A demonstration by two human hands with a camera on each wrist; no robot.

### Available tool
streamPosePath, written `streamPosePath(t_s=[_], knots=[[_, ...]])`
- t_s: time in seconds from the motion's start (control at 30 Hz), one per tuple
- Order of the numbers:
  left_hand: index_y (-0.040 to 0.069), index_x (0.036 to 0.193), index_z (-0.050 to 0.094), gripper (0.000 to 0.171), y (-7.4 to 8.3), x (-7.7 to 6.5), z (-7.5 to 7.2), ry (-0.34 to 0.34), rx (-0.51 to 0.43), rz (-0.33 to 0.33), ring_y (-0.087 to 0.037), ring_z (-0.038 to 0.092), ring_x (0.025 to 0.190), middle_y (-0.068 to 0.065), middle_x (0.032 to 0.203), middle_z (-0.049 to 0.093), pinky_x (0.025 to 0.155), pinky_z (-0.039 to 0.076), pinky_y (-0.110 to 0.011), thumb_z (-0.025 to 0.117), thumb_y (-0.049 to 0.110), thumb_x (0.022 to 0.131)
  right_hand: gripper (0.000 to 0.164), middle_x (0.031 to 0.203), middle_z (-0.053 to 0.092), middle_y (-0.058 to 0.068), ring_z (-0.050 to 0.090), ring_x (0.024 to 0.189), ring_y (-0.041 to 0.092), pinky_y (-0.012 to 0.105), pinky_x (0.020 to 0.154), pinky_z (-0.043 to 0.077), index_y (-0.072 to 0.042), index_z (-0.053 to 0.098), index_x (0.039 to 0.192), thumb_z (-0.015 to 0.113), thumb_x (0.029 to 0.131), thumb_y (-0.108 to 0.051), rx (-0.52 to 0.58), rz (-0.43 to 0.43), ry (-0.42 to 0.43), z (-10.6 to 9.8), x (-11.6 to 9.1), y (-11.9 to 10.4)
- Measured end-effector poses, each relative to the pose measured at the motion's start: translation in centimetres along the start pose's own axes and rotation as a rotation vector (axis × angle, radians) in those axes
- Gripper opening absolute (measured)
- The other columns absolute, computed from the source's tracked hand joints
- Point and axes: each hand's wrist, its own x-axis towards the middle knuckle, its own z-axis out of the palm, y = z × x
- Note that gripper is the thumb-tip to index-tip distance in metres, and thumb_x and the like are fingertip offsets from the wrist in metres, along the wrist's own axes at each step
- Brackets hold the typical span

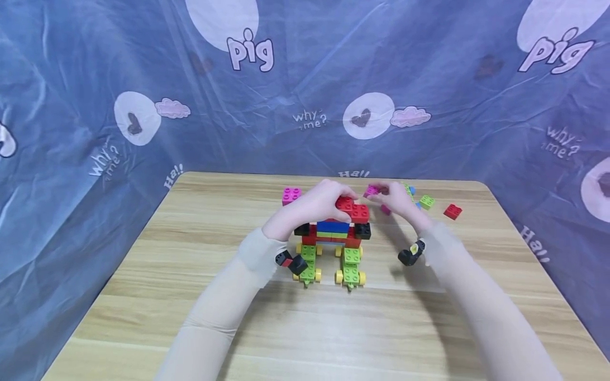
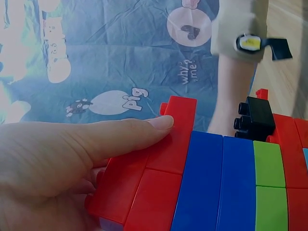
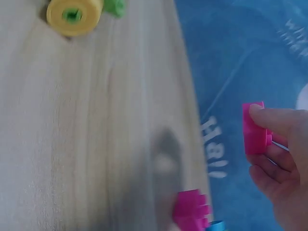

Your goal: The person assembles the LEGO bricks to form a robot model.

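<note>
A figure of building bricks stands on the table, its blue bricks below a red top. Two green wheeled bases with yellow wheels support it. My left hand grips the red top; in the left wrist view the thumb lies across the red bricks. Black bricks stick out at the figure's sides. To the right, my right hand pinches a pink brick between thumb and fingers, raised above the table and apart from the figure.
Another pink brick lies on the table below the right hand. Further right are a light green brick and a red brick. A pink brick shows behind the left hand. Blue printed cloth hangs behind the wooden table.
</note>
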Motion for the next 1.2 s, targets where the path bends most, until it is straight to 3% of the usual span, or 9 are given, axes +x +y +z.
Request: streamPosePath(t_s=[0.17,0.3,0.5,0.6,0.77,0.87,1.2], knots=[[0.007,0.128,0.062,0.049,0.0,0.1,-0.1,-0.011,-0.001,-0.011,-0.017,0.057,0.119,-0.005,0.128,0.064,0.102,0.045,-0.028,0.076,0.021,0.084,0.054,0.127,0.059,0.025,0.057,0.115,0.039,0.051,0.097,0.047,0.001,0.055,0.132,0.069,0.089,-0.029,0.038,-0.015,0.031,-1.4,-1.8,-1.7],[0.007,0.128,0.062,0.049,0.0,0.0,0.0,-0.01,-0.008,-0.011,-0.017,0.057,0.12,-0.005,0.128,0.064,0.102,0.044,-0.028,0.076,0.021,0.083,0.053,0.127,0.06,0.021,0.059,0.114,0.036,0.043,0.09,0.051,-0.004,0.057,0.132,0.069,0.089,-0.032,0.071,-0.06,0.056,-2.4,-3.5,-3.3],[0.006,0.127,0.062,0.049,0.1,0.0,0.0,-0.002,-0.01,-0.009,-0.018,0.057,0.12,-0.006,0.127,0.064,0.102,0.045,-0.028,0.077,0.021,0.083,0.049,0.122,0.063,0.019,0.061,0.109,0.033,0.022,0.064,0.052,-0.005,0.06,0.129,0.071,0.087,-0.027,0.109,-0.149,0.069,-3.4,-5.5,-5.2],[0.007,0.127,0.062,0.049,0.1,0.1,0.0,0.0,-0.006,-0.009,-0.018,0.057,0.12,-0.006,0.127,0.064,0.102,0.045,-0.028,0.077,0.021,0.083,0.045,0.118,0.064,0.021,0.064,0.102,0.018,0.022,0.056,0.052,-0.001,0.061,0.127,0.072,0.086,-0.016,0.136,-0.195,0.076,-3.7,-6.6,-6.3],[0.006,0.127,0.062,0.048,0.1,0.0,-0.1,-0.001,-0.007,-0.014,-0.019,0.057,0.119,-0.006,0.127,0.064,0.102,0.045,-0.028,0.077,0.021,0.083,0.041,0.115,0.067,0.02,0.057,0.095,-0.01,0.012,0.076,0.049,0.002,0.064,0.12,0.074,0.082,-0.006,0.16,-0.283,0.111,-3.8,-7.8,-7.3],[0.006,0.127,0.062,0.049,0.2,-0.1,-0.2,0.001,-0.011,-0.017,-0.019,0.057,0.12,-0.007,0.127,0.064,0.103,0.044,-0.029,0.077,0.021,0.083,0.038,0.115,0.067,0.018,0.056,0.097,-0.009,0.009,0.086,0.045,0.0,0.067,0.117,0.075,0.081,-0.006,0.161,-0.324,0.123,-3.8,-8.2,-7.4],[0.005,0.127,0.062,0.05,0.2,0.0,-0.1,0.003,-0.025,-0.019,-0.019,0.058,0.118,-0.007,0.127,0.064,0.101,0.046,-0.028,0.078,0.02,0.082,0.038,0.114,0.069,0.012,0.056,0.097,-0.006,0.011,0.086,0.045,-0.005,0.069,0.117,0.077,0.08,-0.008,0.096,-0.366,0.102,-3.6,-9.3,-8.7]])
